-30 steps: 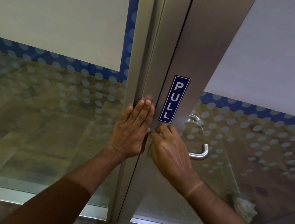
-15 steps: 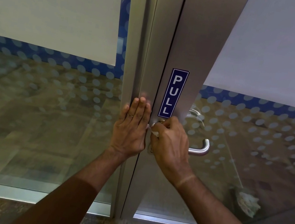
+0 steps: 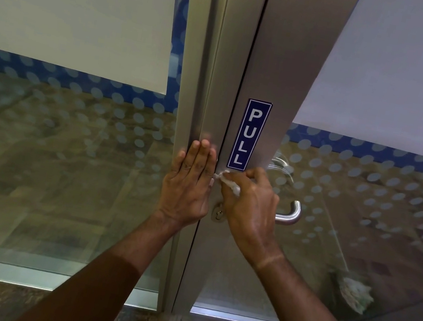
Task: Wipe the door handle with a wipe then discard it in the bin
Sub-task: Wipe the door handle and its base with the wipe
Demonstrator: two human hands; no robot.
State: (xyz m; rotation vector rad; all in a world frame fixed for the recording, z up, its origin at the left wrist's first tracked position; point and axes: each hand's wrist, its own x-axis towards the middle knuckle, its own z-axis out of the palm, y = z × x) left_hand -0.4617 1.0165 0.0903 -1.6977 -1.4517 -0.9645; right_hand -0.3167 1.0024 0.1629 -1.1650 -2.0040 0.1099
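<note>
Under my right hand [image 3: 248, 209] sits the door handle [image 3: 289, 215], a smooth brushed-metal lever whose curved end pokes out just past my knuckles. My fingers are clamped together on the wipe [image 3: 227, 181], a thin white scrap bunched at my fingertips, right below the blue PULL sign [image 3: 248, 135]. It looks soft, limp and light, so I judge it best pinched in a wad and wrapped around the round bar, which seems rigid and slippery. My left hand [image 3: 189, 184] lies flat, fingers together, holding nothing, against the matte aluminium frame [image 3: 219, 77] just beside. A keyhole [image 3: 218, 214] shows between my hands. No bin is visible.
</note>
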